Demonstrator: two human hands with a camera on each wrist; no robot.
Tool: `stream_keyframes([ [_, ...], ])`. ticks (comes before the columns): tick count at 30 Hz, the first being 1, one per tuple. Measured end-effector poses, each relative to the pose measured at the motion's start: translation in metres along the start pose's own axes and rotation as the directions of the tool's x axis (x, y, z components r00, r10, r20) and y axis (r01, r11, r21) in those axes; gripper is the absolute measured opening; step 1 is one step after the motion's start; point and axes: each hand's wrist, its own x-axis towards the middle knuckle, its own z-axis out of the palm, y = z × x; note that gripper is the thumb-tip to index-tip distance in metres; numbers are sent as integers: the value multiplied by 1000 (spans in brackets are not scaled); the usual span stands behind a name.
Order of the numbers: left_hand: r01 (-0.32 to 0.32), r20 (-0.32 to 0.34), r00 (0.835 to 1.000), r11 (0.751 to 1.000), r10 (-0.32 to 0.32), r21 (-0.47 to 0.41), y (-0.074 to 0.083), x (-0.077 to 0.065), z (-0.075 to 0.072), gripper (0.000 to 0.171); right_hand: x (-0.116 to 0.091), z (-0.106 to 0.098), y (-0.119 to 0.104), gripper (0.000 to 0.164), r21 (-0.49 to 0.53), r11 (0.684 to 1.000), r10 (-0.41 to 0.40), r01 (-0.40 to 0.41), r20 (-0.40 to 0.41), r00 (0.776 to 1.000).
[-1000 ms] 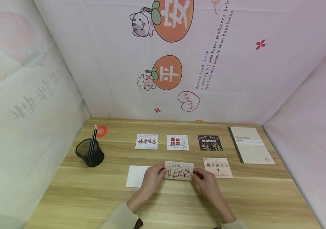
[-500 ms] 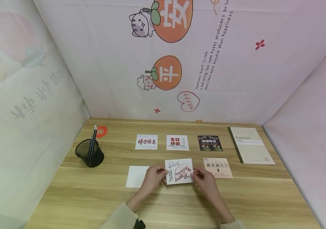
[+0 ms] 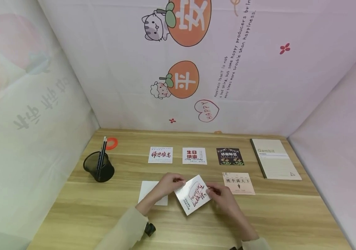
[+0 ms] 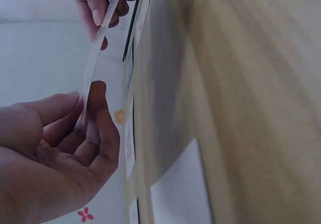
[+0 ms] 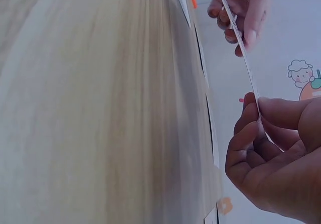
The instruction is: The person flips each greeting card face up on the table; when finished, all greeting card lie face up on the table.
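A square white greeting card (image 3: 193, 195) with red "Happy Birthday" lettering is held above the table, turned askew in the head view. My left hand (image 3: 168, 184) pinches its upper left edge between thumb and fingers. The right hand (image 3: 223, 198) pinches the right edge. Both wrist views show the card edge-on, the thumb of the left hand (image 4: 60, 143) on one face and its fingers behind. In the right wrist view the right hand (image 5: 281, 153) grips likewise. A blank white card (image 3: 162, 200) lies under the left forearm, partly hidden.
Along the back lie a white card with red characters (image 3: 160, 155), a birthday card (image 3: 194, 156) and a dark card (image 3: 230, 157). A pinkish card (image 3: 238, 184) and a notebook (image 3: 276, 159) are right. Left stand a pencil cup (image 3: 101, 170) and an orange ring (image 3: 112, 143).
The birthday card has tipped up to face the camera, then turned counterclockwise in the hands. My left hand has moved slightly up and right; the right hand keeps its place.
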Motion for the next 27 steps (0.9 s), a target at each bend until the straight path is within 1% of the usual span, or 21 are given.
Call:
stream_keyframes([
  [2,-13,7,1000,997,12,76,3,5,1,13,0,1,-1,23,-10,1000,-3,3,15,1000],
  [3,-17,13,1000,996,16,90,5,7,2,12,0,1,-1,22,-9,1000,-3,3,18,1000],
  [5,-2,25,1000,997,1,77,9,11,3,11,0,2,0,21,-12,1000,-2,3,24,1000],
  [9,7,50,999,1000,-7,15,16,15,7,12,-1,2,3,23,-8,1000,-11,11,54,998],
  [15,4,76,997,1000,-3,-14,15,18,12,13,-1,1,3,25,5,1000,-22,22,131,991],
  [19,10,86,996,999,-7,-33,14,20,14,11,-1,1,2,26,4,1000,-30,30,156,987],
  [22,22,75,997,998,-18,-59,14,20,14,9,-1,2,1,29,24,1000,-6,2,131,991],
  [27,60,5,998,990,-59,-125,13,19,13,8,0,2,3,41,95,990,97,-101,43,994],
])
